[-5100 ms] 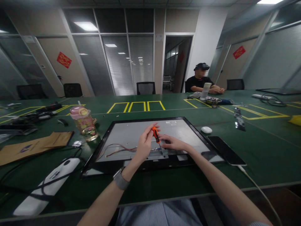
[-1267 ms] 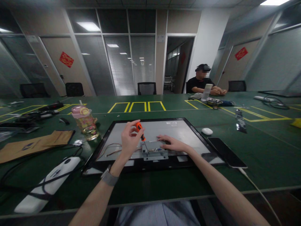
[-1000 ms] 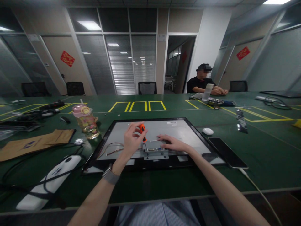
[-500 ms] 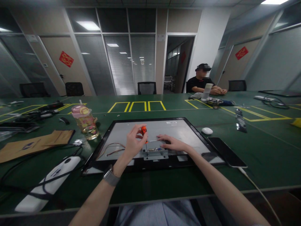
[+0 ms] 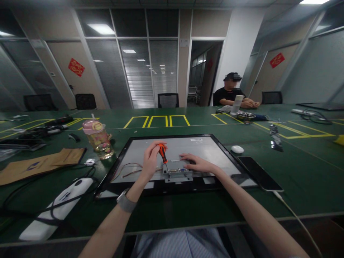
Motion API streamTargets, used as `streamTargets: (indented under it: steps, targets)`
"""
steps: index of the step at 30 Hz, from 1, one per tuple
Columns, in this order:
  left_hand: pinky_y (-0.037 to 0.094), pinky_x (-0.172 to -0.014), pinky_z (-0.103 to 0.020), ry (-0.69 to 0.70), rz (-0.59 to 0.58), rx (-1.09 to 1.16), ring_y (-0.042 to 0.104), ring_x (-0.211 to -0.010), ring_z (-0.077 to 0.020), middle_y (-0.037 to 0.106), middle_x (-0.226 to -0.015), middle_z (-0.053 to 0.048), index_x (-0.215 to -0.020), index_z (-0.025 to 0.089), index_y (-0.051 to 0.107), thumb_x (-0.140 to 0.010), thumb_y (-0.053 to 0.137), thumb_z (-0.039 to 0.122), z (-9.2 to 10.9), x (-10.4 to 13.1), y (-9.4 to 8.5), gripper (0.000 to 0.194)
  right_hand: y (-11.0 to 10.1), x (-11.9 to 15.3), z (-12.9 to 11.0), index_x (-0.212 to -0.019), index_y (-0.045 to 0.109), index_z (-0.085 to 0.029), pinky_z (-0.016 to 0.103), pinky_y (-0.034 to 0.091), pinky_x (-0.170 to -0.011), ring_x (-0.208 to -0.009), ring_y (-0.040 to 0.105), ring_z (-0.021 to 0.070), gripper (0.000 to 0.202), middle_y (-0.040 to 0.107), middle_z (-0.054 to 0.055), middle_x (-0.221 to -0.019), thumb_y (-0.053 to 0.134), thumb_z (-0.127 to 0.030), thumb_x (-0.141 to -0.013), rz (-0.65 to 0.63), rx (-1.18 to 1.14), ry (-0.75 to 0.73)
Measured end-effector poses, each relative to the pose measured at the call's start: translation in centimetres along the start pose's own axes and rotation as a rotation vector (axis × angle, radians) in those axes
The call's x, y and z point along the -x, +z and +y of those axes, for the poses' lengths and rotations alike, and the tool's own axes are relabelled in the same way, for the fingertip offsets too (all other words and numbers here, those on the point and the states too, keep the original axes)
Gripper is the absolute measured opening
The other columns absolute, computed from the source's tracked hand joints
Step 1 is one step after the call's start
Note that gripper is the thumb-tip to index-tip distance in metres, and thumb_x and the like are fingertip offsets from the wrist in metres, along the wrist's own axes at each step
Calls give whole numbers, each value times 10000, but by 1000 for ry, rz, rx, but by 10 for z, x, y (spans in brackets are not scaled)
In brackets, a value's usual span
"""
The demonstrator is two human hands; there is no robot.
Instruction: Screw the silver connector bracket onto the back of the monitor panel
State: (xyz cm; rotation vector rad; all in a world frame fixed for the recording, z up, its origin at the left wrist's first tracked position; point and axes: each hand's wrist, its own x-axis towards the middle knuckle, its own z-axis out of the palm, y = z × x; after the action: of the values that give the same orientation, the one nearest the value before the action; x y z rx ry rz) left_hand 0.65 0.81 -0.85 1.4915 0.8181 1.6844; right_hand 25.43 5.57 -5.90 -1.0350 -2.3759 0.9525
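My left hand is closed on the handle of an orange and black screwdriver, which leans with its shaft pointing down. Its tip reaches the near left part of a small metal bracket with port connectors. That bracket sits on the grey back of a flat display panel with a black frame. With fingers spread, my right hand rests at the bracket's right and far side. Thin wires lie on the panel left of the bracket.
Left of the panel stand a pink-lidded bottle, a brown paper bag and a white power strip with black cables. To the right lie a white earbud case and a phone on a cable. Across the table sits a person.
The screwdriver has gone from nearly upright to tilted, its handle leaning left. My left hand has shifted slightly left with it and its fingers have re-formed. My right hand stays put.
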Motion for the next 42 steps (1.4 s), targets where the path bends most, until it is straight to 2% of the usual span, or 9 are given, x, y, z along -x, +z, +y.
streamTargets:
  steps: [5, 10, 14, 18, 22, 27, 35, 38, 42]
  targets:
    - [483, -723, -250, 18, 7, -104, 588, -737, -133, 635, -816, -26, -949, 170, 730, -842, 637, 368, -5, -3, -4, 243, 0, 0, -1, -1274, 596, -190, 489, 250, -1191, -1416, 369, 299, 573, 450, 120, -1501, 571, -580, -855, -6, -1, -1]
    - [525, -761, -319, -66, -57, 176, 644, -785, -177, 682, -851, -60, -1031, 145, 704, -856, 591, 366, -3, -5, -3, 303, 0, 0, -3, -1272, 598, -184, 484, 243, -1195, -1410, 377, 288, 584, 453, 127, -1498, 552, -597, -861, -15, 18, -7]
    - [533, -786, -323, -104, -90, 241, 646, -886, -201, 702, -968, -96, -970, 134, 726, -821, 590, 297, 1, -6, -2, 259, -1, 0, -4, -1277, 599, -183, 482, 248, -1193, -1409, 378, 297, 624, 458, 126, -1493, 547, -633, -849, -10, 20, -11]
    - [538, -793, -349, -158, -155, 283, 656, -874, -208, 696, -1017, -111, -1062, 135, 707, -818, 598, 284, 1, -6, -4, 306, -1, 1, -5, -1285, 596, -187, 488, 239, -1196, -1414, 368, 307, 641, 449, 123, -1501, 543, -649, -843, -15, 19, -5]
    - [529, -785, -323, -115, -145, 189, 641, -843, -179, 685, -977, -81, -1076, 166, 700, -836, 632, 328, -4, -5, -5, 297, -2, 1, -5, -1301, 584, -201, 498, 215, -1203, -1425, 353, 306, 633, 432, 117, -1514, 568, -631, -836, -35, 22, -7]
    - [495, -730, -233, 11, -63, -41, 582, -781, -127, 627, -871, -22, -925, 194, 737, -754, 743, 296, -3, -2, -3, 199, -9, 2, -4, -1327, 565, -221, 504, 192, -1207, -1450, 304, 300, 663, 393, 108, -1540, 620, -626, -805, -92, -26, -4]
    - [526, -844, -349, -82, -77, 197, 658, -910, -212, 702, -989, -93, -1007, 161, 736, -846, 622, 382, -6, -5, -3, 296, -18, 5, -5, -1405, 492, -236, 493, 159, -1214, -1477, 232, 303, 713, 362, 84, -1561, 611, -621, -817, -173, -54, -1]
    - [522, -819, -327, -62, -40, 121, 662, -838, -188, 711, -903, -73, -1022, 162, 727, -842, 642, 362, -6, -4, -4, 282, -19, 5, -6, -1414, 479, -238, 500, 164, -1210, -1481, 220, 302, 706, 356, 82, -1564, 624, -593, -821, -185, -58, 0]
    - [506, -727, -246, 40, -3, -60, 607, -753, -136, 657, -848, -32, -920, 184, 747, -786, 714, 317, 0, -2, -3, 192, -20, 6, -6, -1405, 492, -238, 492, 176, -1210, -1477, 233, 303, 708, 361, 81, -1562, 652, -580, -806, -180, -72, 6]
